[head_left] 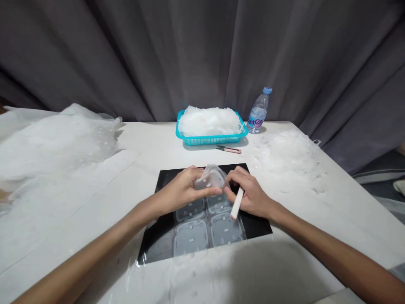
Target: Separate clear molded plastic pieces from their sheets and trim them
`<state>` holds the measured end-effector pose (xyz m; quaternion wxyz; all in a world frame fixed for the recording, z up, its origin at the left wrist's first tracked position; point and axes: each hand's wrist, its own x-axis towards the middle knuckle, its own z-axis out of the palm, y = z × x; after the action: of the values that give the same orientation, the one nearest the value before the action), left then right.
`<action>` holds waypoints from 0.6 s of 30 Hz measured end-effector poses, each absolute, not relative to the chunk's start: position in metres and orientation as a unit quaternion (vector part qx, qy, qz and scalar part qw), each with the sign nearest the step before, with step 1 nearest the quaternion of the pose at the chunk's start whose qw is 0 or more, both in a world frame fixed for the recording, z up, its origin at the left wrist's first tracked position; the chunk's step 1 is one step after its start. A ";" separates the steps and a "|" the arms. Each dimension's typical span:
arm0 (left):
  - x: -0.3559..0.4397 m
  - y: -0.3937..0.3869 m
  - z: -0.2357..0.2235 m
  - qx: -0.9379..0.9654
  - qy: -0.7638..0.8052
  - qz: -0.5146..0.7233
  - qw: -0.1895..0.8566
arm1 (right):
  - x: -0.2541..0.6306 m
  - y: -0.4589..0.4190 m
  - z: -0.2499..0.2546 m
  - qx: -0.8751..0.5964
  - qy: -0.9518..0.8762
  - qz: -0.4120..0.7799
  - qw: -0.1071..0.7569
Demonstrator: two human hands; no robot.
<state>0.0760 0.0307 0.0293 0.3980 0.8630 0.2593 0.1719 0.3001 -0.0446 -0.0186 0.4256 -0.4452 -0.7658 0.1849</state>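
Note:
A clear, translucent sheet with moulded square sections (192, 236) lies over a black rectangular board (257, 223) and runs past its near edge. My left hand (186, 188) grips the sheet's raised, folded far end, thumb in front and fingers behind. At the right side of that fold is my right hand (249, 192), its fingers closed round a slim white stick-like tool (237, 204). The tool's reddish end points down toward me. Its other end is hidden in the hand, so its kind does not show. The right fingertips touch or nearly touch the fold's edge.
Beyond the board stands a turquoise basket (205, 140) heaped with translucent white pieces. Thread snips (229, 149) lie before it, and a water bottle (258, 112) stands beside it. A pile of translucent scraps (287, 154) is at right; a large plastic bag (63, 139) at left.

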 end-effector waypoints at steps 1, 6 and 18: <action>0.077 0.029 0.030 0.870 0.252 0.162 0.392 | 0.300 -0.042 -0.022 -0.468 -0.757 0.168 0.423; 0.079 0.031 0.028 0.832 0.283 0.091 0.468 | 0.301 -0.034 -0.029 -0.505 -0.756 0.165 0.383; 0.075 0.039 0.025 0.763 0.313 0.082 0.559 | 0.322 -0.041 -0.007 -0.400 -0.745 0.358 0.396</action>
<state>0.0747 0.0387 0.0253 0.5595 0.7628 0.3135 0.0824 0.3217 -0.0407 -0.0069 0.3965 -0.4003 -0.7446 0.3579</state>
